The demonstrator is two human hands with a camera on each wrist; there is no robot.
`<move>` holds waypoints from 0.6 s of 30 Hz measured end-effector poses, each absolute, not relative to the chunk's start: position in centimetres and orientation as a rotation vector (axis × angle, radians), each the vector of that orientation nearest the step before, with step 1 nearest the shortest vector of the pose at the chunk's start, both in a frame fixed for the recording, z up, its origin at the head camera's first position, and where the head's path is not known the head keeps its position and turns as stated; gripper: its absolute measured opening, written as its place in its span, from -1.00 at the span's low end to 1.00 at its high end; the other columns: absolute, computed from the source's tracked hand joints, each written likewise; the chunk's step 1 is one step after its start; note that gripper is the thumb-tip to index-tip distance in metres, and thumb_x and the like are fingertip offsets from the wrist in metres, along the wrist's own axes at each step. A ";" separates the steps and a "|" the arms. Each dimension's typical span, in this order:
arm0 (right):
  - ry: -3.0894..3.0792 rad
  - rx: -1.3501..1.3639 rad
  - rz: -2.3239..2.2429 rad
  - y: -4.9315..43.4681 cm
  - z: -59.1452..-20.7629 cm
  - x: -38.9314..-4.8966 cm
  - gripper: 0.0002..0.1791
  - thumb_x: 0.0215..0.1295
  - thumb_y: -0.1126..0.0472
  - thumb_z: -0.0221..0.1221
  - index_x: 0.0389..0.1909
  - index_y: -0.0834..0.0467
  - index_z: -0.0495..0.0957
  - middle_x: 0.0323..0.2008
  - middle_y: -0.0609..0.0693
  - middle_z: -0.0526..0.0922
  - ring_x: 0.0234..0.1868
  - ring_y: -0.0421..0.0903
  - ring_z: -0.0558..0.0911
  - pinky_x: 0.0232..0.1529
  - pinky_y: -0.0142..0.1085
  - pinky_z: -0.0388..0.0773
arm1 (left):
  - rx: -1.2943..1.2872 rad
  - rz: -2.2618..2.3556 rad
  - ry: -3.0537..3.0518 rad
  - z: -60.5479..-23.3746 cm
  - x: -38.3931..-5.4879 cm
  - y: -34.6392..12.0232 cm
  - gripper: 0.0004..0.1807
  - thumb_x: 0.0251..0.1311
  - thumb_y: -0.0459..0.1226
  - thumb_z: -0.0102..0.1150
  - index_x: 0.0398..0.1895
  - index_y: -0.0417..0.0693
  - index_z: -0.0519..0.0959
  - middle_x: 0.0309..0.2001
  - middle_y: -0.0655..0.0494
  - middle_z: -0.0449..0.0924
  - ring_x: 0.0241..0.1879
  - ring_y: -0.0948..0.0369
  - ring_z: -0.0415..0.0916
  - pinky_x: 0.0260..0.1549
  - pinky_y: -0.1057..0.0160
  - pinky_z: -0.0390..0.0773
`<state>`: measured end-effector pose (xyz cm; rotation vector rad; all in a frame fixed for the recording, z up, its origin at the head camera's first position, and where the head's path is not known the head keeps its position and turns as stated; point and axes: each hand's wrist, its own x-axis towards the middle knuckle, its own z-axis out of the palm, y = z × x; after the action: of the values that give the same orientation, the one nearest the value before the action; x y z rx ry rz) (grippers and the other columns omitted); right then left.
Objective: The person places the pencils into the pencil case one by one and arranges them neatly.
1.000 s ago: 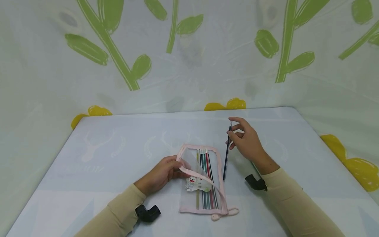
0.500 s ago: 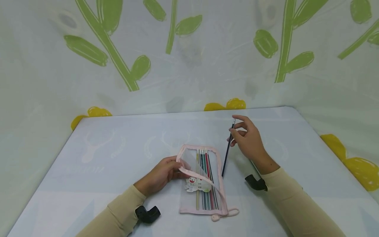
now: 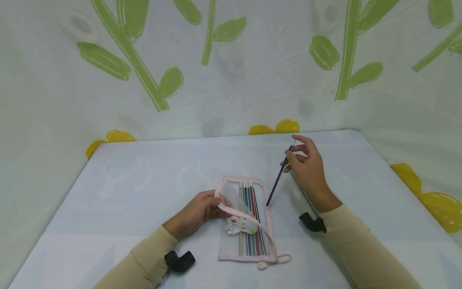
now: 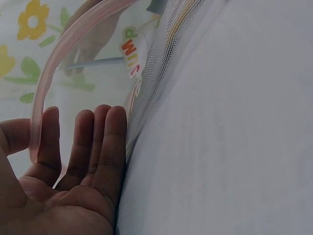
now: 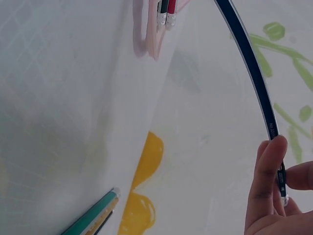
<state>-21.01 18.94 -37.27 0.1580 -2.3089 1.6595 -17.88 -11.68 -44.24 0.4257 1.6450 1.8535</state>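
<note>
My left hand (image 3: pixel 200 210) pinches the pink edge of a see-through pencil pouch (image 3: pixel 245 178), lifting its upper flap. In the left wrist view that pink edging (image 4: pixel 46 73) runs between the thumb and index finger. Several pencils (image 3: pixel 249 200) lie side by side inside the pouch. My right hand (image 3: pixel 306 170) holds a dark blue pencil (image 3: pixel 278 182) near its eraser end, right of the pouch. It slants down to the left, its lower tip by the pouch's right edge. The right wrist view shows fingers and thumb gripping this pencil (image 5: pixel 254 73).
A green pencil (image 3: pixel 304 194) lies on the table under my right hand; the right wrist view shows other pencils (image 5: pixel 95 210) beside it. A cartoon tag (image 3: pixel 238 225) sits on the pouch, and a pink pull loop (image 3: pixel 283 259) at its lower right corner.
My right hand has moved up and to the right, tilting the blue pencil more; its lower tip has risen toward the pouch's edge. The left hand and pouch have stayed put.
</note>
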 end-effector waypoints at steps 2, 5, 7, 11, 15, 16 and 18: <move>-2.302 0.161 1.670 18.9 -37.4 -20.9 -0.46 0.45 0.31 0.07 0.41 0.10 0.26 -0.10 0.18 0.48 -0.49 -0.28 0.68 -0.44 -0.38 0.71 | 0.424 1.857 1.641 -44.4 -17.9 -11.7 -0.64 0.47 -0.29 -0.21 0.02 -0.42 0.50 0.14 -0.22 0.50 0.00 0.13 0.65 0.14 0.12 0.63; -2.317 0.187 1.682 18.6 -37.6 -20.8 -0.46 0.46 0.31 0.07 0.42 0.11 0.25 -0.10 0.19 0.47 -0.47 -0.29 0.69 -0.42 -0.39 0.71 | 0.419 1.857 1.643 -44.5 -17.8 -11.7 -0.64 0.47 -0.29 -0.20 0.02 -0.43 0.50 0.14 -0.22 0.49 0.00 0.13 0.64 0.14 0.12 0.63; -2.327 0.201 1.691 18.5 -37.7 -20.7 -0.45 0.46 0.33 0.06 0.42 0.12 0.24 -0.11 0.21 0.47 -0.46 -0.28 0.70 -0.41 -0.39 0.72 | 0.413 1.853 1.643 -44.4 -17.8 -11.6 -0.64 0.46 -0.29 -0.20 0.01 -0.43 0.50 0.14 -0.22 0.49 0.00 0.13 0.64 0.13 0.12 0.64; -2.336 0.222 1.710 18.1 -37.7 -20.6 -0.46 0.46 0.33 0.07 0.42 0.13 0.23 -0.11 0.23 0.48 -0.42 -0.27 0.72 -0.39 -0.38 0.72 | 0.417 1.851 1.647 -44.4 -17.7 -11.6 -0.64 0.46 -0.30 -0.20 0.02 -0.43 0.49 0.14 -0.22 0.48 0.00 0.13 0.64 0.13 0.12 0.64; -2.353 0.241 1.757 17.8 -37.7 -20.5 -0.46 0.46 0.31 0.08 0.41 0.10 0.24 -0.11 0.24 0.50 -0.40 -0.20 0.73 -0.37 -0.36 0.73 | 0.425 1.858 1.651 -44.3 -17.9 -11.6 -0.64 0.46 -0.30 -0.21 0.02 -0.43 0.50 0.15 -0.22 0.48 0.00 0.13 0.64 0.15 0.11 0.63; -2.364 0.245 1.769 17.7 -37.8 -20.4 -0.46 0.46 0.30 0.08 0.42 0.10 0.24 -0.10 0.26 0.50 -0.39 -0.18 0.74 -0.36 -0.35 0.74 | 0.422 1.859 1.651 -44.4 -17.9 -11.6 -0.64 0.46 -0.30 -0.21 0.01 -0.42 0.50 0.15 -0.22 0.48 0.00 0.13 0.64 0.15 0.11 0.63; -2.391 0.245 1.787 17.5 -38.0 -20.3 -0.46 0.47 0.29 0.08 0.42 0.09 0.23 -0.09 0.28 0.50 -0.39 -0.14 0.74 -0.35 -0.34 0.74 | 0.413 1.858 1.650 -44.4 -17.9 -11.6 -0.64 0.46 -0.30 -0.20 0.01 -0.42 0.50 0.14 -0.21 0.49 0.00 0.13 0.64 0.14 0.11 0.63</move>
<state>-20.32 17.55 -37.97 0.2451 -2.3915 1.7865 -17.88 -11.64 -44.37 0.4130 1.6500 1.8581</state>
